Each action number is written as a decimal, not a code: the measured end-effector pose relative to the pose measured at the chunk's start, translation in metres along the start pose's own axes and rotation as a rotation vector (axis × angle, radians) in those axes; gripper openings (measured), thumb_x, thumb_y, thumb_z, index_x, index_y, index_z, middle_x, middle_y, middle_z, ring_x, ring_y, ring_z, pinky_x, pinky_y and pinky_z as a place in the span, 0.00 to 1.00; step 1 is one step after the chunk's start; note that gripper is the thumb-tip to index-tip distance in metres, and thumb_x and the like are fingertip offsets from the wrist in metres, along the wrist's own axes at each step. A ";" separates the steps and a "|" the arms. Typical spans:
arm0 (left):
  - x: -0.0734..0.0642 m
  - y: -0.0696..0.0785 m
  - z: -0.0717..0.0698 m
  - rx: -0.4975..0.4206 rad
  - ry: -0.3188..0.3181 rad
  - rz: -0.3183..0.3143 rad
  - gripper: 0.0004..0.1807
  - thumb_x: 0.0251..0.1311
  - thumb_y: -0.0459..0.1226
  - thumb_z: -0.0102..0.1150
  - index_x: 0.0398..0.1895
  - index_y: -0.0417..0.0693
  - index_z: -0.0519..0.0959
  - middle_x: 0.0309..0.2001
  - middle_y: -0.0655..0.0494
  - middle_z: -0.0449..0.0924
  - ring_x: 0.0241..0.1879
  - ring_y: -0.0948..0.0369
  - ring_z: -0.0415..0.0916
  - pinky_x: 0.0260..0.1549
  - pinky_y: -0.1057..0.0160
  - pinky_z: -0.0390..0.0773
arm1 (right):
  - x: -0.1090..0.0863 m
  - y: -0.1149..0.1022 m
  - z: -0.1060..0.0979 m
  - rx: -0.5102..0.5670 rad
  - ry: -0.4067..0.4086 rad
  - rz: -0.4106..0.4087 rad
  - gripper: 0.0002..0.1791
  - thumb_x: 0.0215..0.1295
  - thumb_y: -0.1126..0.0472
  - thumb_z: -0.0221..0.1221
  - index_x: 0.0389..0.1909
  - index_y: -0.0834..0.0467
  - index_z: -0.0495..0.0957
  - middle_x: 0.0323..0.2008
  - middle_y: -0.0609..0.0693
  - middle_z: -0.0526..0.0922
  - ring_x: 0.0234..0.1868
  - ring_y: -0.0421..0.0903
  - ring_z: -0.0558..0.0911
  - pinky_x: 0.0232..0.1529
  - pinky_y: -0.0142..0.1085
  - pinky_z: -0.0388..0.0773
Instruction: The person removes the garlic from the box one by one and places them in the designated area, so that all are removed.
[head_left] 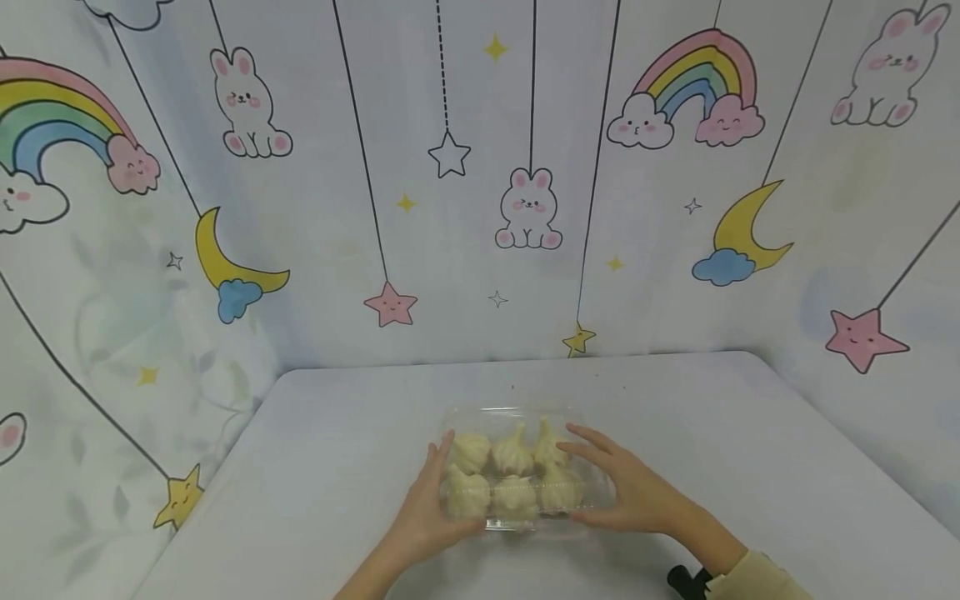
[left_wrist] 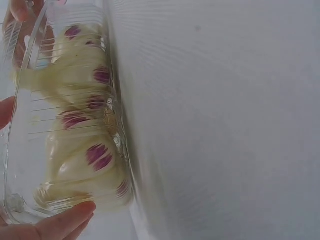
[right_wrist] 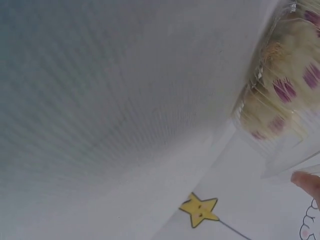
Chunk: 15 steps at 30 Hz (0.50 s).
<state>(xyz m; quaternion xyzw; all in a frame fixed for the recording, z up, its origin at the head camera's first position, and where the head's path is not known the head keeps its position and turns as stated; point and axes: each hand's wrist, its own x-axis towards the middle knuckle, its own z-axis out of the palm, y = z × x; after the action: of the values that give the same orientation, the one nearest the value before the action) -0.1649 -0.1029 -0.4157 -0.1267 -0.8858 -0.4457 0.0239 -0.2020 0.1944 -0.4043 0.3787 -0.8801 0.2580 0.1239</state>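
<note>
A clear plastic clamshell box (head_left: 517, 527) stands on the white table, with several pale garlic bulbs (head_left: 513, 454) inside in two rows. Purple streaks show on the garlic bulbs (left_wrist: 97, 156) in the left wrist view. My left hand (head_left: 435, 508) holds the box's left end, its thumb along the front edge and its fingers up the side. Around the right end is my right hand (head_left: 637, 492), thumb at the front corner and fingers spread over the lid's right side. In the right wrist view only a fingertip (right_wrist: 305, 181) of it shows, near the lid's rim.
The white table (head_left: 322, 450) reaches back to a fabric backdrop (head_left: 465, 250) printed with rabbits, stars, moons and rainbows. A small black object (head_left: 686, 581) is beside the right sleeve (head_left: 757, 577) at the front edge of the view. Tiny specks dot the table's far part.
</note>
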 end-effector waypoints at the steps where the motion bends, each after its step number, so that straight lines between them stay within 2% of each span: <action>1: 0.000 0.000 -0.001 0.006 -0.010 0.011 0.60 0.38 0.45 0.72 0.72 0.56 0.42 0.67 0.27 0.39 0.61 0.29 0.47 0.51 0.26 0.51 | 0.000 0.001 0.000 -0.003 0.011 -0.010 0.41 0.43 0.49 0.70 0.61 0.54 0.68 0.66 0.52 0.60 0.61 0.57 0.66 0.48 0.57 0.72; 8: 0.000 -0.002 -0.003 -0.025 -0.043 0.090 0.53 0.47 0.34 0.66 0.72 0.51 0.41 0.66 0.26 0.41 0.63 0.30 0.42 0.51 0.26 0.50 | 0.002 0.003 0.000 0.016 0.069 -0.057 0.35 0.45 0.51 0.70 0.56 0.52 0.70 0.63 0.51 0.64 0.60 0.55 0.68 0.49 0.56 0.73; 15: -0.001 -0.001 -0.001 -0.041 -0.033 0.059 0.51 0.46 0.27 0.63 0.72 0.51 0.45 0.67 0.27 0.42 0.63 0.30 0.42 0.51 0.28 0.52 | 0.003 0.004 -0.002 0.071 0.077 -0.053 0.33 0.45 0.54 0.70 0.55 0.43 0.70 0.62 0.52 0.65 0.61 0.54 0.67 0.50 0.57 0.71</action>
<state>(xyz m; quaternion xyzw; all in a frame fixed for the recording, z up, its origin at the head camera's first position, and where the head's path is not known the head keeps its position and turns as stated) -0.1645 -0.1047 -0.4160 -0.1607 -0.8728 -0.4605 0.0199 -0.2064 0.1957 -0.4029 0.3959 -0.8547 0.3000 0.1508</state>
